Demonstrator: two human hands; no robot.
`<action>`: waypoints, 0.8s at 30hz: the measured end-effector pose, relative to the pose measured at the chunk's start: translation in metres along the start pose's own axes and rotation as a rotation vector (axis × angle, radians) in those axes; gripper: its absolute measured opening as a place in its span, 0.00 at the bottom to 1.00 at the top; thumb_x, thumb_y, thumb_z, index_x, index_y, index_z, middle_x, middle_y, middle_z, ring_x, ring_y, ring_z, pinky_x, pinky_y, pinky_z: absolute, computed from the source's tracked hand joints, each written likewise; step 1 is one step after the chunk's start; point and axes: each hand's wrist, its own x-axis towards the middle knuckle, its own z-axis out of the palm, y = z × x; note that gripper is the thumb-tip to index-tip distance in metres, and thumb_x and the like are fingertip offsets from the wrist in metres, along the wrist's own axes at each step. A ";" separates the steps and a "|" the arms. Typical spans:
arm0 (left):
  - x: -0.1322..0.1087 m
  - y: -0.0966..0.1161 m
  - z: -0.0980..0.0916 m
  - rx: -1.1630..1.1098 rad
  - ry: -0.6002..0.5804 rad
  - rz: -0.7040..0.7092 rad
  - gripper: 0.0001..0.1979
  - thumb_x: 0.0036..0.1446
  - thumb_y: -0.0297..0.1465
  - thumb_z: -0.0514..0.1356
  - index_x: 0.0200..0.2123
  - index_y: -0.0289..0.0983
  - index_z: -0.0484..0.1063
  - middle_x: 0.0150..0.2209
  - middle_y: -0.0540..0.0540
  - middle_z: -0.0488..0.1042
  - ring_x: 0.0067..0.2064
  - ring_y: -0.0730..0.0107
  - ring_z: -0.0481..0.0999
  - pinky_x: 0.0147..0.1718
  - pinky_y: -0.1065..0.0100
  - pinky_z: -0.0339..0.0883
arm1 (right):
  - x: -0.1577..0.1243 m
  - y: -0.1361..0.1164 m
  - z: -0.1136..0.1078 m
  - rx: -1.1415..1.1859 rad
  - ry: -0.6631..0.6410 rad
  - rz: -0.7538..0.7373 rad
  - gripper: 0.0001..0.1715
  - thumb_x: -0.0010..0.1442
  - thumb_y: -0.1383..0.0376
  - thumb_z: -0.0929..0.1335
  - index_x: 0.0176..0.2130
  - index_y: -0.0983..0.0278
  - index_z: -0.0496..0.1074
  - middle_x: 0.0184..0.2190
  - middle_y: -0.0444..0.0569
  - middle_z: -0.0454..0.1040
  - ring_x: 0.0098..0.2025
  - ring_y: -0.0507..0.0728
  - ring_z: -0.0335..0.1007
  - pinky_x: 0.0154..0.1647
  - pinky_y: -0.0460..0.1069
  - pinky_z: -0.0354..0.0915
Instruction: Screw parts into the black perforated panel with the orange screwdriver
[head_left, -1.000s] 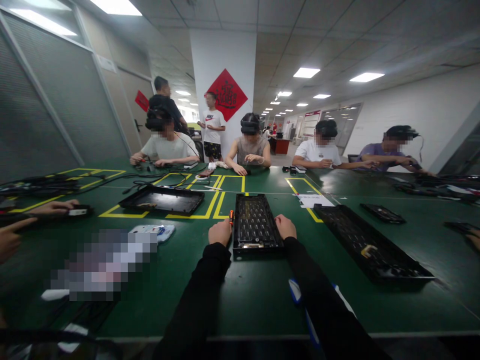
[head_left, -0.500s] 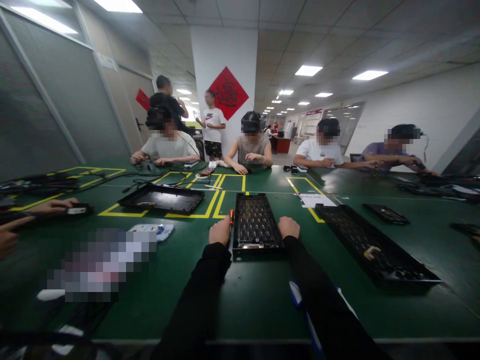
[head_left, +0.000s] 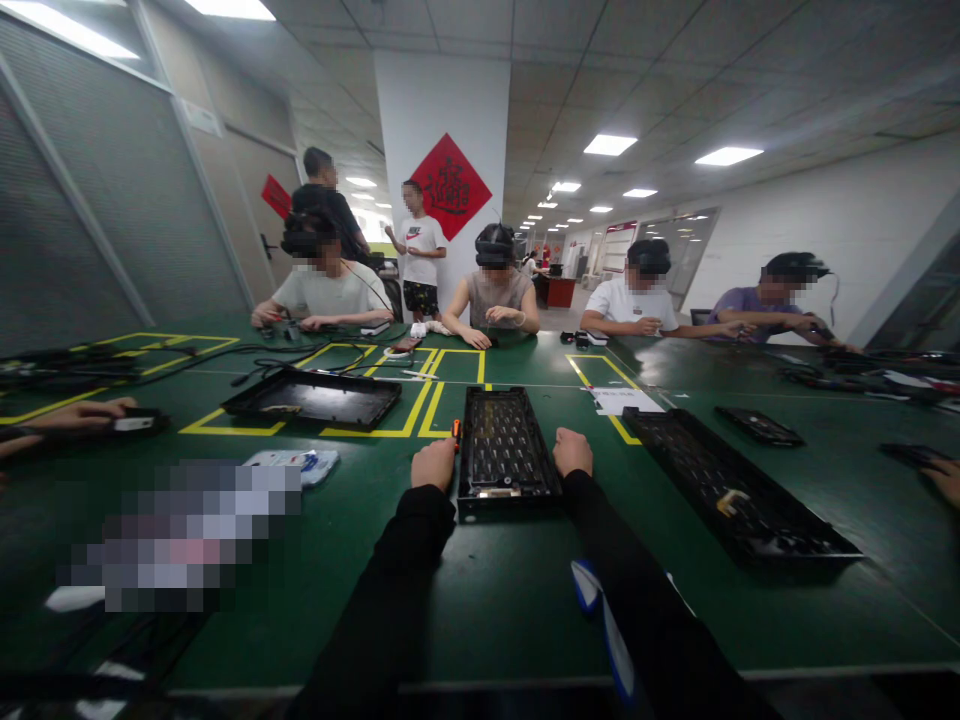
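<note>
In the middle of the table, a black open casing (head_left: 507, 443) lies lengthwise before me, with rows of small light metallic marks inside. On its left side my left hand (head_left: 433, 463) is closed around an orange-handled tool, which looks like a screwdriver (head_left: 456, 433); its handle sticks up from the fist by the casing's edge. My right hand (head_left: 574, 453) is curled into a fist against or close to the casing's right wall. The inner side of that fist is hidden, so whether it holds anything is unclear.
A longer black casing (head_left: 739, 490) lies to the right, and a black tray (head_left: 315, 398) to the back left. White paper (head_left: 626, 401) sits beyond my right hand. A plastic packet (head_left: 319, 466) is at left. Co-workers sit across the green table; other people's hands (head_left: 94, 411) reach in at the sides.
The whole view has shifted slightly, so things appear a little further left. Both my hands stay beside the casing. At the right edge, another person's hand shows more.
</note>
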 end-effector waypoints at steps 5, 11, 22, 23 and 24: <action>-0.002 0.002 -0.007 0.012 -0.012 -0.006 0.15 0.59 0.32 0.44 0.41 0.38 0.68 0.37 0.39 0.73 0.40 0.60 0.74 0.37 0.61 0.65 | 0.000 0.009 -0.006 0.065 0.077 0.037 0.12 0.51 0.72 0.57 0.28 0.65 0.67 0.23 0.47 0.66 0.25 0.51 0.55 0.25 0.45 0.49; -0.005 0.005 -0.010 0.013 -0.028 0.013 0.14 0.59 0.32 0.44 0.40 0.39 0.68 0.37 0.40 0.73 0.39 0.62 0.73 0.36 0.63 0.64 | 0.006 0.010 -0.014 0.128 0.074 0.048 0.12 0.51 0.70 0.55 0.28 0.67 0.65 0.23 0.45 0.64 0.26 0.51 0.55 0.24 0.44 0.50; -0.036 0.031 -0.027 -0.305 0.467 -0.179 0.16 0.56 0.28 0.45 0.17 0.36 0.58 0.18 0.50 0.62 0.22 0.77 0.60 0.25 0.73 0.53 | 0.004 -0.034 -0.022 0.111 -0.228 -0.098 0.14 0.55 0.63 0.60 0.39 0.67 0.67 0.38 0.57 0.72 0.38 0.59 0.70 0.35 0.48 0.60; -0.051 0.045 -0.031 -0.357 0.525 -0.092 0.17 0.57 0.28 0.45 0.16 0.36 0.57 0.17 0.50 0.60 0.21 0.78 0.58 0.25 0.73 0.53 | 0.003 -0.036 -0.022 0.099 -0.251 -0.092 0.13 0.55 0.65 0.60 0.38 0.67 0.68 0.38 0.58 0.73 0.39 0.59 0.70 0.36 0.49 0.61; -0.068 0.061 -0.034 -0.402 0.564 0.034 0.18 0.57 0.30 0.45 0.15 0.36 0.56 0.16 0.50 0.59 0.21 0.78 0.57 0.25 0.72 0.53 | 0.003 -0.036 -0.022 0.089 -0.273 -0.086 0.12 0.55 0.66 0.60 0.37 0.68 0.69 0.38 0.59 0.73 0.39 0.59 0.70 0.37 0.49 0.61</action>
